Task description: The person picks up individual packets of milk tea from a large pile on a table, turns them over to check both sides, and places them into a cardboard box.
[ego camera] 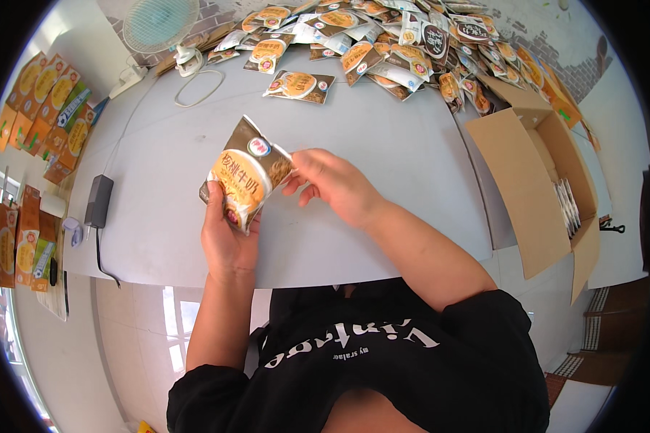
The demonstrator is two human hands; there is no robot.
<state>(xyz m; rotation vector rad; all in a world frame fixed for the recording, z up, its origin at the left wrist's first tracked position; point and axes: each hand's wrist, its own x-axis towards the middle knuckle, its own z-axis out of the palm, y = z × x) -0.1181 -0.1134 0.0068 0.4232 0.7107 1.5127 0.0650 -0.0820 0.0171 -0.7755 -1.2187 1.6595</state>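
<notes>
My left hand [225, 235] grips a brown and orange printed plastic pouch [244, 176] by its lower part, over the grey-white table [357, 233]. The pouch is tilted, its printed front facing up. At its upper right edge is my right hand [325, 181], fingers bent; the fingertips meet or nearly meet the pouch's corner, and whether they pinch it cannot be told. Beyond the hands a similar pouch [300, 86] lies flat on the table. Behind it a large heap of pouches [368, 40] spreads along the far edge, some with brown and some with silvery-white sides showing.
An open cardboard box [512, 184] holding several upright packets [566, 208] stands at the right. Far left are a fan [188, 60] with its looped cable and a power strip [129, 81]. Near the left edge lie a black power adapter [99, 201] and orange cartons [43, 103].
</notes>
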